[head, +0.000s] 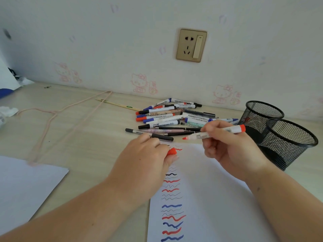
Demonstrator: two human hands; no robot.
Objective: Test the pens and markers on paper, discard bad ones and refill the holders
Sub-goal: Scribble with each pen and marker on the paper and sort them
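Observation:
My right hand [225, 142] holds an uncapped red whiteboard marker [216, 132] level above the top of the test paper [206, 189], tip pointing left. My left hand [145, 158] rests on the paper's top left corner and pinches the marker's red cap [172, 151]. A column of red, blue and black squiggles runs down the paper's left side. A pile of pens and markers [173, 116] lies on the desk just beyond my hands. Two black mesh holders [288, 142] stand at the right; the nearer one looks empty and something red shows in the farther one.
A second white sheet [26, 186] lies at the left front. A pink cord [61, 116] and a wooden stick [118, 104] lie on the wooden desk toward the back left. Crumpled tissue [8, 111] sits at the far left. A wall socket [191, 45] is above the pile.

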